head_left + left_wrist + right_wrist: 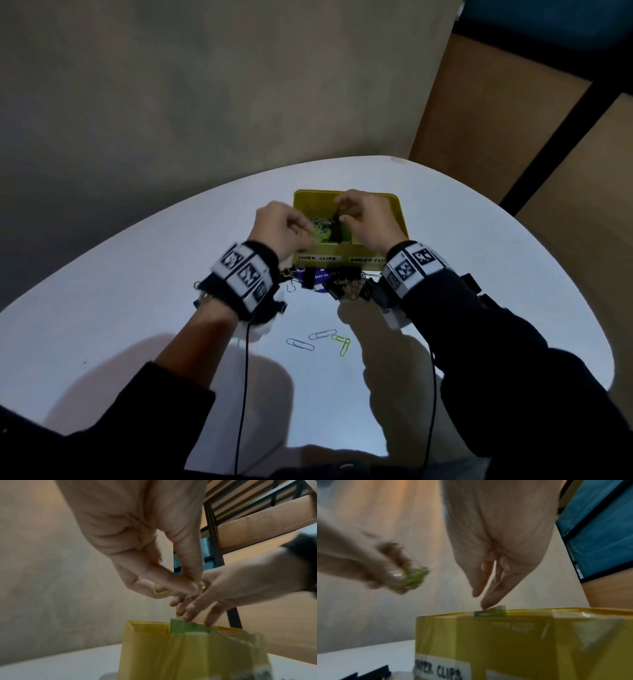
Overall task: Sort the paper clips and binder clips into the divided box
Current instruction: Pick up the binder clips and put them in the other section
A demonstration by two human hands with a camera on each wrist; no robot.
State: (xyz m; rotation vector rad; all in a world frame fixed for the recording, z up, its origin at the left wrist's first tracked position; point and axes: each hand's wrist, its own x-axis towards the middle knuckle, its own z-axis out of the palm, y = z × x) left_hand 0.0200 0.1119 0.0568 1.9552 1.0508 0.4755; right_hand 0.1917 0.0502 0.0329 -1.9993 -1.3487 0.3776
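The yellow divided box (308, 198) stands mid-table, labelled PAPER CLIPS on the left and BINDER CLIPS on the right. My left hand (308, 236) hovers over its left compartment and pinches a few yellow-green paper clips (161, 591) between thumb and fingers. My right hand (342, 214) reaches down into the box, and its straight fingertips (485, 601) touch the top edge of the green divider (188, 628). Coloured paper clips (322, 228) lie in the left compartment. A heap of black binder clips (342, 284) sits just in front of the box.
Three loose paper clips (320, 341), two silver and one green, lie on the white round table (137, 308) nearer to me. A wooden shelf with black frame (513, 120) stands behind on the right. Thin cables hang from both wrists.
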